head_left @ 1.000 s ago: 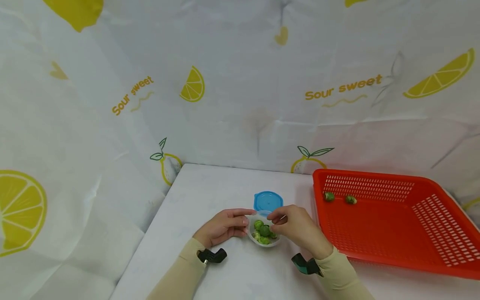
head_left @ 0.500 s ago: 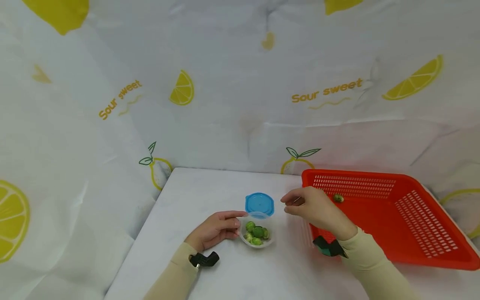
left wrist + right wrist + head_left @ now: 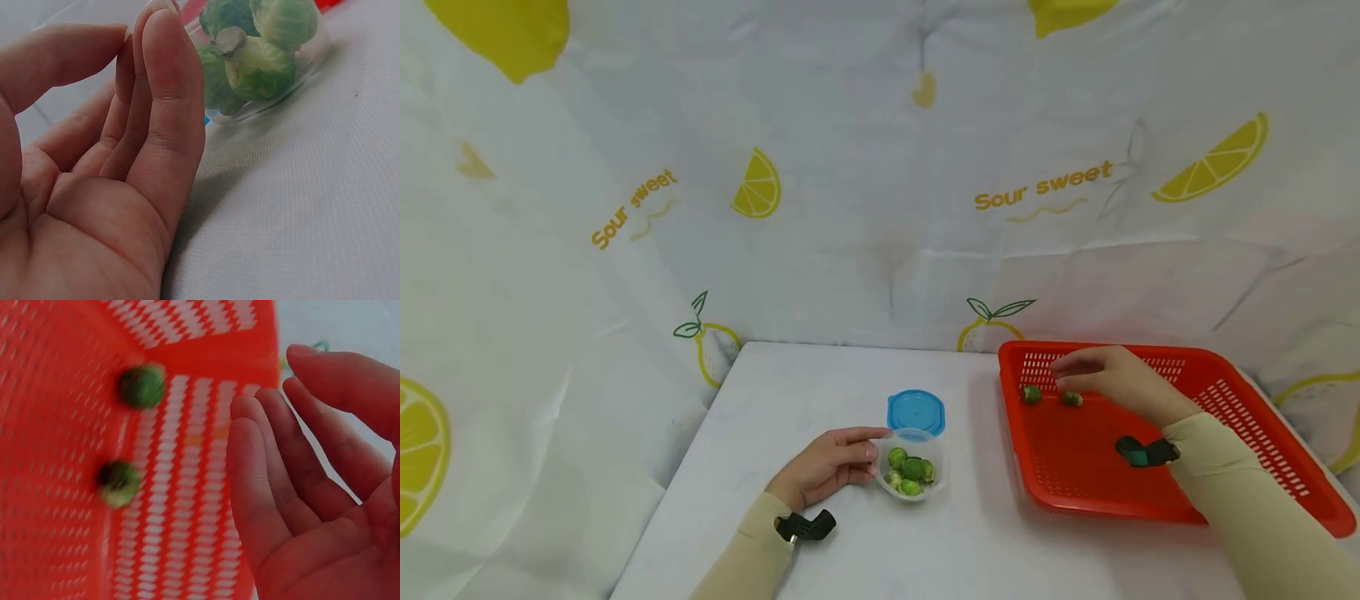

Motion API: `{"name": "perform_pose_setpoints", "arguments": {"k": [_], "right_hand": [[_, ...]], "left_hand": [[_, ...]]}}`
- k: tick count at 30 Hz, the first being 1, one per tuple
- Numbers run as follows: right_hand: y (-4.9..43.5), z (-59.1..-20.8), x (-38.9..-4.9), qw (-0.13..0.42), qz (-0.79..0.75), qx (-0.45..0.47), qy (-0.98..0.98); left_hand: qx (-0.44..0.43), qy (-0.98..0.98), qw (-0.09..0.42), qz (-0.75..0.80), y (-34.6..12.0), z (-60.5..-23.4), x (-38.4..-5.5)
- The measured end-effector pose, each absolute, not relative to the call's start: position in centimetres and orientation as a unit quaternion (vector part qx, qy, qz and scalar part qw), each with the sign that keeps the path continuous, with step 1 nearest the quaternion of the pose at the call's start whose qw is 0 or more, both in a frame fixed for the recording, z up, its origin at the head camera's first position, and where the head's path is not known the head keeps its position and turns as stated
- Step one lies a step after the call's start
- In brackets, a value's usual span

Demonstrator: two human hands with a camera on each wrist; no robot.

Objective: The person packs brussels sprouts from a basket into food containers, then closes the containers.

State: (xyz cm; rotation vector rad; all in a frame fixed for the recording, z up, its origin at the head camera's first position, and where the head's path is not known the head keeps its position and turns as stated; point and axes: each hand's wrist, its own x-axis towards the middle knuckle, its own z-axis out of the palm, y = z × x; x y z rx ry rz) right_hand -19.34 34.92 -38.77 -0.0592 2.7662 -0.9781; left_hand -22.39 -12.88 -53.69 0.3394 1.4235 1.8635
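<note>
A clear round container (image 3: 912, 492) holding several Brussels sprouts (image 3: 913, 468) stands on the white table. My left hand (image 3: 826, 463) rests at its left side, with loosely bent fingers at the outer wall and rim. In the left wrist view, Brussels sprouts (image 3: 261, 67) show through the clear wall just beyond my fingers. Over the back left part of the red basket (image 3: 1097, 492), my right hand (image 3: 1116, 382) reaches in with relaxed, parted fingers and nothing between them. Two more Brussels sprouts lie near there on the basket floor, one at the left (image 3: 1032, 394), one below my fingertips (image 3: 1072, 399).
A blue lid (image 3: 916, 412) lies flat behind the clear container. The basket's perforated walls rise around its floor at the right of the table. Behind the table hangs a white cloth (image 3: 850, 208) printed with lemons.
My right hand has moved from over the clear container, rightward into the red basket. My left hand stays at the container, and the head view has shifted slightly.
</note>
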Motion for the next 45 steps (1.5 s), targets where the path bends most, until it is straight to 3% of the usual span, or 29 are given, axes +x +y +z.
{"name": "perform_pose_setpoints", "arguments": {"k": [15,45], "right_hand": [[40.4,-42.9,-20.9,0.13,-0.303,0.019,0.944],[39.9,-44.4,-21.6,0.116,-0.31,0.023,0.943]], "left_hand": [[0.13,0.548,0.379,0.734,-13.0,-53.4,-21.8],[0.133,0.547,0.383,0.733,-12.9,-53.5,-22.3]]}}
